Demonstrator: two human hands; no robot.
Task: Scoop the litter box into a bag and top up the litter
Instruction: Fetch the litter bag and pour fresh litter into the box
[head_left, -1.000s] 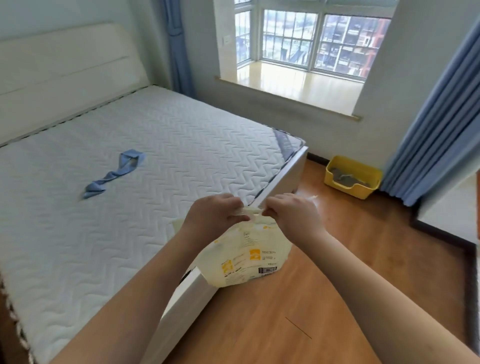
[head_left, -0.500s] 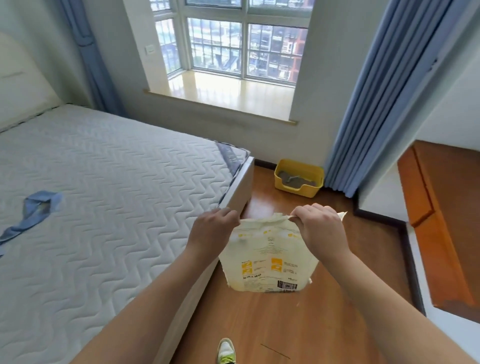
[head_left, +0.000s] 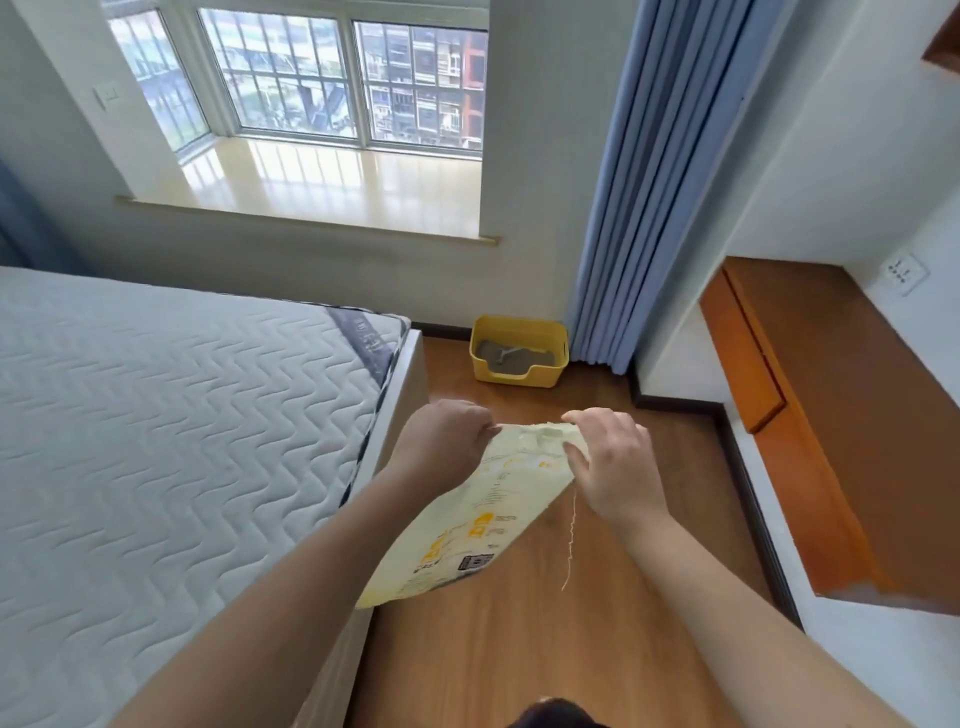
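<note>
We see two bare hands holding a pale yellow bag (head_left: 467, 519) in the air above a wooden floor (head_left: 597, 623), beside a bed (head_left: 156, 415). The left hand (head_left: 441, 441) grips one top corner with curled fingers; the right hand (head_left: 613, 457) pinches the other, a loose thread (head_left: 570, 540) dangling below. A yellow litter box (head_left: 517, 358) sits by the wall, near a blue curtain (head_left: 649, 182)

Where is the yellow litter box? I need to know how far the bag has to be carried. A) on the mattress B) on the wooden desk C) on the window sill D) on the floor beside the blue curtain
D: the yellow litter box sits on the wooden floor against the wall, next to the blue curtain.
</note>
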